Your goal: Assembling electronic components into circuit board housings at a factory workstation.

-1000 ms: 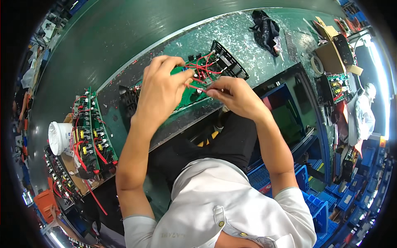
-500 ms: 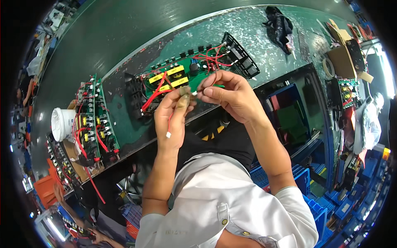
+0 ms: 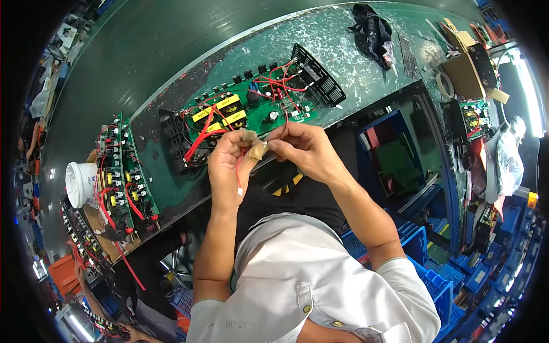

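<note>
Just in front of a green circuit board (image 3: 269,103), my two hands meet fingertip to fingertip. My left hand (image 3: 227,171), with pale covers on its thumb and forefinger, is closed in a pinch on a red wire (image 3: 237,168). This wire hangs down over the palm and ends in a small white plug (image 3: 240,191). My right hand (image 3: 309,151) pinches a thin dark-red lead (image 3: 286,121) that runs up towards the board. Small pale parts show between the fingertips, but whether they are joined I cannot tell. Yellow-wrapped transformers (image 3: 227,102) and thick red wires (image 3: 201,137) sit on the board.
A black vented end panel (image 3: 320,74) stands at the board's right end. More boards (image 3: 123,171) and a white tub (image 3: 81,184) are at left. Black plastic (image 3: 372,34), a cardboard box (image 3: 463,71) and a tape roll (image 3: 444,84) lie to the right. Blue crates (image 3: 429,286) stand below.
Both hands have moved slightly left and down, and their fingertips have come closer together. The board and bench have shifted left in the view. Both pinches stay closed.
</note>
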Demonstrator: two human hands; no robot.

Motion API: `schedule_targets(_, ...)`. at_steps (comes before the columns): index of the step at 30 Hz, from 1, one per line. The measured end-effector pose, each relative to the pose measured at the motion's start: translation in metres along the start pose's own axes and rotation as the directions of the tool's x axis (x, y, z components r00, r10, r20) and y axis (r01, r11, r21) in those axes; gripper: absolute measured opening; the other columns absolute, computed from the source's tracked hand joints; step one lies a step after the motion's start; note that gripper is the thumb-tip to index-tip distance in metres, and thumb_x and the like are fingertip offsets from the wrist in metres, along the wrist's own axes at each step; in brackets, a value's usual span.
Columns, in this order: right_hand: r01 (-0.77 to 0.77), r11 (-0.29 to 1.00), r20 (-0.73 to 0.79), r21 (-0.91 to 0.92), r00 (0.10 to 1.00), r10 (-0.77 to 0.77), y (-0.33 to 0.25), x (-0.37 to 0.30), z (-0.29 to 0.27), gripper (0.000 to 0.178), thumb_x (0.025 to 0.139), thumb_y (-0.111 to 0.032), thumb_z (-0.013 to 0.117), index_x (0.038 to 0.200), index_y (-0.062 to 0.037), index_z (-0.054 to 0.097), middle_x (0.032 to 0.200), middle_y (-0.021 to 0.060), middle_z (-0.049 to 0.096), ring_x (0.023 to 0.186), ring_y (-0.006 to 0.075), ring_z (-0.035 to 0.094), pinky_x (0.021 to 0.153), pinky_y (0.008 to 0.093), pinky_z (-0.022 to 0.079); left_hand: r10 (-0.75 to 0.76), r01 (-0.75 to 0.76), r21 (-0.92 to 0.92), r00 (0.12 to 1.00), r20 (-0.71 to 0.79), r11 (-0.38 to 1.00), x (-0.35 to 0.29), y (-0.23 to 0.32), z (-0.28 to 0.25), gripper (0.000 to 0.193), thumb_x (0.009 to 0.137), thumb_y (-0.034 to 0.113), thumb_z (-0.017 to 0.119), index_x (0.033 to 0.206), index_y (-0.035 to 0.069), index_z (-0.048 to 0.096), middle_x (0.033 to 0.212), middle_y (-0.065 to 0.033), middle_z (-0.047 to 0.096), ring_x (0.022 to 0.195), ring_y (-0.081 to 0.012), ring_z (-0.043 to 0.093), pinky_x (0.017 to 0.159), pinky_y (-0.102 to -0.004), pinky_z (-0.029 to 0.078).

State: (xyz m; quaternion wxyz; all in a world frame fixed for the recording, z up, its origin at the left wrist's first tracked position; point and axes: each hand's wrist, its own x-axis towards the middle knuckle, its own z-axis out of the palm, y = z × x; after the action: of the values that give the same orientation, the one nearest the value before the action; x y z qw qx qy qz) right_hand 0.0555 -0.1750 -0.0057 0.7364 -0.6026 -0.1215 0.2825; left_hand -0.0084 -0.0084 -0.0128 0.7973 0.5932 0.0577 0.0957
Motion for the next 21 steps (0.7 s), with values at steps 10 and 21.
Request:
schedule_targets(10, 0.306, 0.461, 0.094, -0.833, 0.899, -0.427, -0.037, 0.021, -0.054, 0.012, 0.087, 0.0, 0.064, 0.099, 0.002, 0.065, 0.087, 0.0124, 0.066, 0.076, 0.022, 0.068, 0.068, 0.0306, 0.054, 0.1, -0.12, 0.254, 0.991, 0.089, 0.96, -0.006, -0.01, -0.002, 0.024, 0.092, -0.007, 0.061, 0.115, -0.002, 0.057, 0.108, -0.0074, 0.066, 0.099, -0.0131, 0.063, 0.086, -0.0264, 0.051)
schedule_targets(21, 0.484, 0.567, 0.273, -0.666, 0.866, -0.419, -0.045, 0.007, -0.027, 0.019, 0.078, 0.007, 0.068, 0.095, -0.0006, 0.067, 0.09, 0.0092, 0.058, 0.081, 0.022, 0.063, 0.068, 0.0306, 0.051, -0.186, 0.185, 0.026, 0.981, 0.059, 0.982, 0.009, 0.011, 0.018, 0.02, 0.098, 0.013, 0.062, 0.113, 0.0, 0.059, 0.095, -0.0049, 0.068, 0.085, -0.0098, 0.064, 0.075, -0.0224, 0.051)
